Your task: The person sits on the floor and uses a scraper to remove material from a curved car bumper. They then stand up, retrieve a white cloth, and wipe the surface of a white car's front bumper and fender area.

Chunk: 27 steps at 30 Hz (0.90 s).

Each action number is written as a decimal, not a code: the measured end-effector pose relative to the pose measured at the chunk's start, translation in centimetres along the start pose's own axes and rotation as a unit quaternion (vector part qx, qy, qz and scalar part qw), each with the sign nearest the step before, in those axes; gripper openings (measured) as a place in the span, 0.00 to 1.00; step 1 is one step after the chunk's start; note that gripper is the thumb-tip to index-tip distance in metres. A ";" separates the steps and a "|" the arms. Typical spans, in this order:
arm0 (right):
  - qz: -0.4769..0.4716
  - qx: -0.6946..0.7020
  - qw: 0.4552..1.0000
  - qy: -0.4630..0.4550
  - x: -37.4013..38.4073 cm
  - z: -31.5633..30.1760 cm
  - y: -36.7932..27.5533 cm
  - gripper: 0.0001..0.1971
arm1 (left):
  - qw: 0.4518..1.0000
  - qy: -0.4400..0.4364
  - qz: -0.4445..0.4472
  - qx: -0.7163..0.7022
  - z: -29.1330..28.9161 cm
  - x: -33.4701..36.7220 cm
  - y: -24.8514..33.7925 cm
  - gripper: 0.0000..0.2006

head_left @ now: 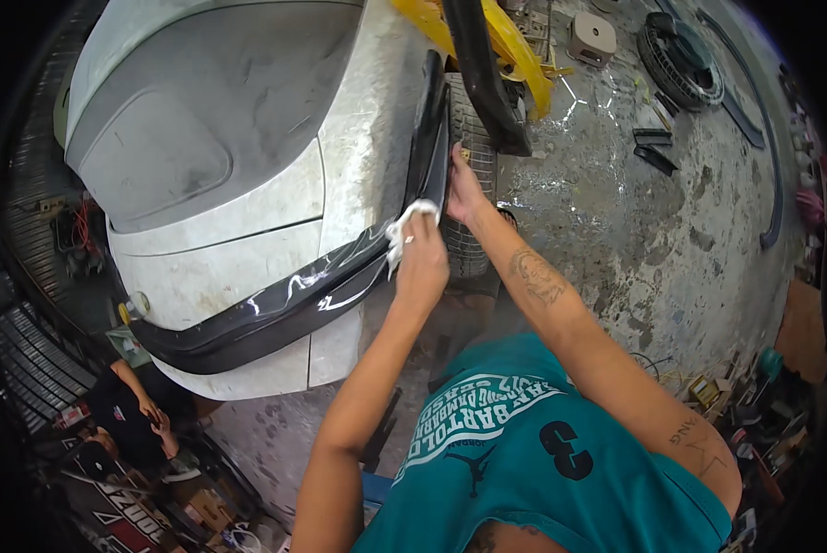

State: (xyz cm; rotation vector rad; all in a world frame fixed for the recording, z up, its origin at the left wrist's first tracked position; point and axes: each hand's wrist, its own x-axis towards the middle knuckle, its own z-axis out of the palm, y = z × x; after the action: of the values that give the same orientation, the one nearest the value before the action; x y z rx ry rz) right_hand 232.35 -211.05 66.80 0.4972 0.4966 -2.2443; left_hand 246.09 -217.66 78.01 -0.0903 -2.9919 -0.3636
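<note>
A long, glossy black trim piece (pixel 275 313) runs around the corner of a dusty white car (pixel 220 286) and up along its wheel side. My left hand (pixel 421 267) is closed on a crumpled white cloth (pixel 398 241), which presses on the trim at the bend. Beside it, my right hand (pixel 466 192) reaches to the outer edge of the trim next to the tyre (pixel 470 235). Its fingers look stretched along that edge; their tips are partly hidden behind it.
Another black curved piece (pixel 483 83) and a yellow panel (pixel 515 55) stand ahead of the wheel. A loose tyre (pixel 676 64), a beige box (pixel 591 40) and black scraps (pixel 654 152) lie on the stained floor. Another person (pixel 132 415) is at the lower left, near shelves.
</note>
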 end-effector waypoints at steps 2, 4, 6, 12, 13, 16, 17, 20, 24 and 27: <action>0.000 0.022 1.000 -0.004 -0.6 1.0 0.4 0.33 | 0.994 -0.063 -0.066 -0.054 0.2 4.0 1.5 0.23; 0.004 0.040 0.999 -0.015 -0.5 0.6 0.0 0.32 | 0.993 -0.063 -0.070 -0.075 0.5 4.3 1.2 0.24; -0.013 0.073 0.997 -0.034 0.2 -0.7 -0.4 0.31 | 0.997 -0.033 -0.055 -0.049 0.7 1.3 0.9 0.26; 0.066 0.017 0.997 0.035 0.3 -1.8 0.5 0.40 | 0.997 -0.041 -0.053 0.037 1.6 9.3 3.2 0.18; 0.081 0.011 0.995 0.063 0.3 -1.1 0.8 0.40 | 0.996 -0.048 -0.067 0.041 1.8 10.2 2.9 0.19; 0.112 -0.017 0.981 0.159 -0.2 0.1 -0.3 0.41 | 0.994 -0.028 -0.109 -0.008 3.1 7.0 2.1 0.22; 0.003 0.060 0.995 0.074 -0.2 0.4 -0.2 0.40 | 0.993 -0.015 -0.114 -0.035 3.0 5.1 2.2 0.23; -0.004 0.052 0.993 0.102 1.1 -1.0 0.2 0.39 | 0.987 -0.060 -0.152 0.002 1.4 2.5 3.0 0.25; -0.193 -0.354 0.914 0.054 -2.1 3.0 2.0 0.37 | 0.990 -0.021 -0.103 0.090 3.9 10.7 2.2 0.20; -0.287 -0.380 0.878 0.042 -0.7 0.3 3.2 0.39 | 0.988 -0.023 -0.153 -0.017 2.2 11.1 3.9 0.21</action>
State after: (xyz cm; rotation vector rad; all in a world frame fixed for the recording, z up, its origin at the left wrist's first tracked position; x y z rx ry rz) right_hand 235.12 -212.74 66.81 0.0167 1.6604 -2.3022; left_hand 235.11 -212.83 78.33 0.3673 -3.0450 -0.4472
